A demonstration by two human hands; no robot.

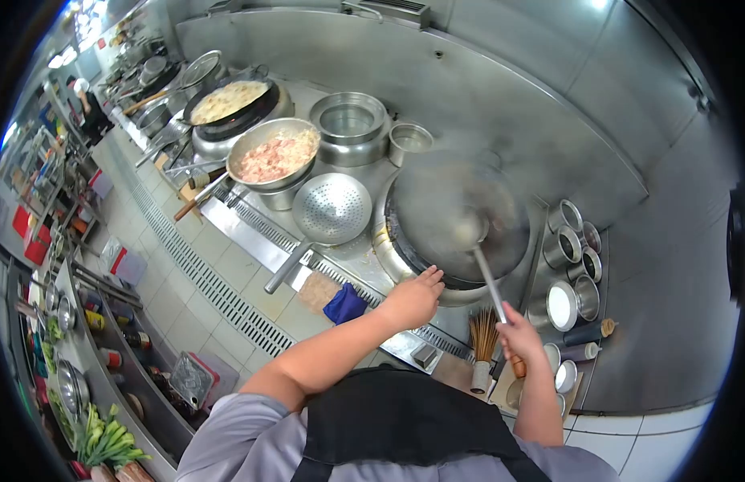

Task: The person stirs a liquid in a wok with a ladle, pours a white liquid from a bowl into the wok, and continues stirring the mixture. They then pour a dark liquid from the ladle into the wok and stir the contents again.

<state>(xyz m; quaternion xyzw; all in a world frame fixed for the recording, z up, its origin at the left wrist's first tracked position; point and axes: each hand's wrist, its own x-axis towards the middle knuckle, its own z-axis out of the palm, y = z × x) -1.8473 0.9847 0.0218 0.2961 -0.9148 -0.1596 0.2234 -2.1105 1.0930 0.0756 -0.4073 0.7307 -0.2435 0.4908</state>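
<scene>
A large dark wok (505,201) sits on the burner ring in front of me, with steam or smoke over it. My right hand (519,336) is closed round the wooden-ended handle of a metal ladle (486,277), whose bowl is inside the wok. At the wok's near left edge is my left hand (417,299), its fingers close together over the rim; whether they grip the rim is hard to tell. Left of the wok, a perforated strainer (332,209) rests with its handle toward me. A blue cloth (345,304) lies near my left forearm.
Farther left are a colander of pinkish food (276,154), a second wok (233,103) with pale contents and a water pot (348,120). Several seasoning tins (561,305) line the right side. A bamboo brush (483,341) stands near my right hand. Another person (90,112) is far back left.
</scene>
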